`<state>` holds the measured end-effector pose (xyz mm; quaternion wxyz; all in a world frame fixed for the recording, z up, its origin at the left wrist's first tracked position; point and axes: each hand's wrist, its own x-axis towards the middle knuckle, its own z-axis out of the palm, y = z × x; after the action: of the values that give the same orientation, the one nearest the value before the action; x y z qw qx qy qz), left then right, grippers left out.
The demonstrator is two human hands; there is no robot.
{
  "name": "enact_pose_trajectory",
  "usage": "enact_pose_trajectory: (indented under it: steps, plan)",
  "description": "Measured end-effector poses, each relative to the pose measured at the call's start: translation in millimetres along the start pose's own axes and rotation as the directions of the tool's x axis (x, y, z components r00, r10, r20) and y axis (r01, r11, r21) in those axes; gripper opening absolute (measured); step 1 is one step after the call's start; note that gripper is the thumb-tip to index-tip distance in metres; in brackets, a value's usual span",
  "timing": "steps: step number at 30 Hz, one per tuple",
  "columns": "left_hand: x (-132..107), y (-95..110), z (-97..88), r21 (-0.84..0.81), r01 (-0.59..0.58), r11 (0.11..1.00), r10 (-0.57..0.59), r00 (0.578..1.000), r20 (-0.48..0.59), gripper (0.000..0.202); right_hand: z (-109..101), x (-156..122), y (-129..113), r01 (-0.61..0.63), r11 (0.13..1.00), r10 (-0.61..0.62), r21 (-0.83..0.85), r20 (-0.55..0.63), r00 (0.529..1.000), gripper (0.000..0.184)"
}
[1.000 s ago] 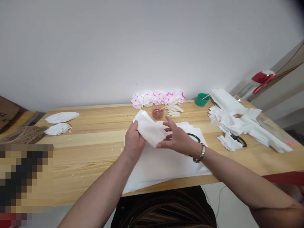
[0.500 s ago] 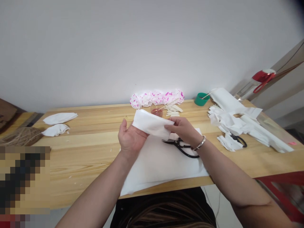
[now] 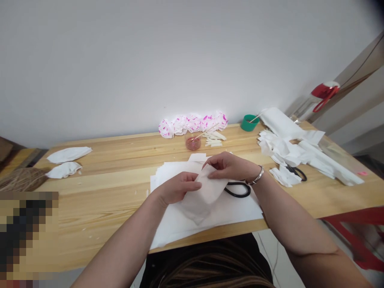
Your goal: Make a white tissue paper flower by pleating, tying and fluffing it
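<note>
Between my two hands hangs a thin white sheet of tissue paper [image 3: 207, 194], its upper edge pinched. My left hand [image 3: 181, 187] grips it at the left with thumb and fingers. At the upper right, my right hand [image 3: 229, 167] pinches the same sheet; a silver bangle is on that wrist. Under the hands lies a stack of white paper sheets [image 3: 171, 224] near the table's front edge. Black-handled scissors [image 3: 240, 189] rest on the stack, their blades hidden behind the tissue.
Behind stand a small cup of pink liquid [image 3: 193, 142], white strips [image 3: 214, 139], pink-speckled paper puffs [image 3: 192, 123] and a green cup [image 3: 249, 123]. White paper pieces [image 3: 279, 148] and a red-lidded bottle [image 3: 315, 100] lie right. Folded white pieces [image 3: 69, 154] and twine [image 3: 24, 179] are left.
The folded tissue has been turned and lowered toward me, and it now hangs opened out. My left hand, flat before, has closed on it. The view has shifted slightly.
</note>
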<state>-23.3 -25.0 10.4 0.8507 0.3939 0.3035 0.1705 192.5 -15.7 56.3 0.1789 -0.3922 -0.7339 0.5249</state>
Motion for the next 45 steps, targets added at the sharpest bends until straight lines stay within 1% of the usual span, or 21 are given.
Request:
enact_pose_trajectory:
  steps: [1, 3, 5, 6, 7, 9, 10, 12, 15, 20, 24, 26, 28, 30, 33, 35, 37, 39, 41, 43, 45]
  plan:
    - [0.9, -0.5, 0.8, 0.0, 0.002, 1.0, -0.002, 1.0, -0.028, 0.028, 1.6, 1.6, 0.9, 0.014, 0.999, -0.013, 0.046, -0.032, 0.999, 0.021]
    - [3.6, -0.8, 2.3, -0.018, -0.023, 1.0, 0.02, 0.994, -0.11, 0.024, 4.8, 5.6, 2.7, 0.04, 0.988, -0.015, 0.151, -0.167, 0.986, 0.028]
    - [7.2, -0.3, 2.4, -0.043, -0.114, 0.993, 0.103, 0.973, -0.207, 0.024, 7.9, 10.1, 4.2, 0.066, 0.968, 0.022, 0.244, -0.341, 0.94, 0.034]
    - [9.1, 0.2, 1.8, -0.052, -0.179, 0.983, 0.16, 0.954, -0.254, 0.024, 9.5, 12.4, 5.0, 0.075, 0.956, 0.047, 0.283, -0.399, 0.916, 0.036]
    - [10.9, 0.6, 0.9, -0.055, -0.245, 0.968, 0.218, 0.93, -0.297, 0.025, 11.2, 14.5, 5.8, 0.078, 0.944, 0.066, 0.321, -0.417, 0.907, 0.038]
    - [14.2, 1.3, -1.1, -0.055, -0.355, 0.933, 0.312, 0.877, -0.366, 0.028, 14.8, 18.2, 7.6, 0.059, 0.93, 0.09, 0.363, -0.378, 0.922, 0.04]
    - [15.4, 1.5, -1.8, -0.053, -0.391, 0.919, 0.342, 0.855, -0.39, 0.029, 16.9, 19.7, 8.7, 0.043, 0.93, 0.095, 0.365, -0.351, 0.931, 0.039]
    - [17.3, 1.4, -2.4, -0.049, -0.435, 0.899, 0.377, 0.827, -0.417, 0.031, 21.3, 22.3, 11.5, 0.027, 0.941, 0.089, 0.337, -0.326, 0.941, 0.035]
    - [18.6, 0.4, -1.7, -0.049, -0.461, 0.886, 0.398, 0.811, -0.429, 0.033, 27.9, 26.0, 16.3, 0.072, 0.953, 0.038, 0.293, -0.355, 0.934, 0.03]
    - [19.9, -3.7, -2.3, -0.048, -0.48, 0.876, 0.407, 0.789, -0.46, 0.04, 34.4, 29.6, 20.2, 0.112, 0.98, -0.024, 0.164, -0.463, 0.886, 0.021]
    - [22.4, -6.1, -4.3, -0.058, -0.51, 0.858, 0.418, 0.761, -0.496, 0.054, 37.6, 29.4, 20.6, 0.124, 0.982, -0.04, 0.145, -0.476, 0.878, 0.019]
    - [24.0, -6.3, -4.8, -0.084, -0.522, 0.849, 0.42, 0.762, -0.493, 0.065, 39.0, 28.8, 20.6, 0.129, 0.981, -0.048, 0.142, -0.471, 0.881, 0.019]
    - [25.1, -6.8, -5.1, -0.083, -0.512, 0.855, 0.419, 0.775, -0.473, 0.072, 40.1, 28.1, 20.1, 0.14, 0.978, -0.053, 0.152, -0.47, 0.881, 0.02]
    - [25.1, -8.7, -5.4, -0.033, -0.465, 0.885, 0.399, 0.793, -0.46, 0.072, 41.3, 27.2, 19.0, 0.149, 0.973, -0.053, 0.177, -0.456, 0.888, 0.023]
    - [22.9, -12.8, -5.9, 0.092, -0.38, 0.92, 0.38, 0.816, -0.435, 0.073, 43.6, 26.0, 17.0, 0.142, 0.975, -0.055, 0.17, -0.435, 0.899, 0.025]
    - [20.7, -14.6, -5.6, 0.169, -0.362, 0.917, 0.399, 0.828, -0.394, 0.071, 45.3, 25.6, 16.1, 0.138, 0.981, -0.063, 0.137, -0.445, 0.893, 0.025]
    - [18.7, -14.4, -4.3, 0.23, -0.37, 0.9, 0.431, 0.832, -0.349, 0.065, 46.6, 25.5, 15.5, 0.135, 0.985, -0.072, 0.105, -0.464, 0.883, 0.024]
    - [17.5, -12.4, -2.2, 0.261, -0.394, 0.881, 0.465, 0.823, -0.328, 0.056, 47.2, 25.7, 14.9, 0.138, 0.986, -0.074, 0.096, -0.49, 0.868, 0.024]
    - [17.0, -9.5, 0.1, 0.258, -0.426, 0.867, 0.494, 0.8, -0.341, 0.048, 47.2, 26.2, 14.7, 0.144, 0.984, -0.069, 0.103, -0.525, 0.848, 0.024]
    - [17.0, -6.8, 2.0, 0.246, -0.44, 0.864, 0.504, 0.773, -0.385, 0.042, 46.9, 26.9, 14.8, 0.145, 0.982, -0.056, 0.118, -0.552, 0.832, 0.024]
    - [17.2, -4.9, 3.1, 0.253, -0.435, 0.864, 0.504, 0.744, -0.439, 0.039, 47.0, 27.6, 15.4, 0.147, 0.98, -0.048, 0.133, -0.56, 0.827, 0.024]
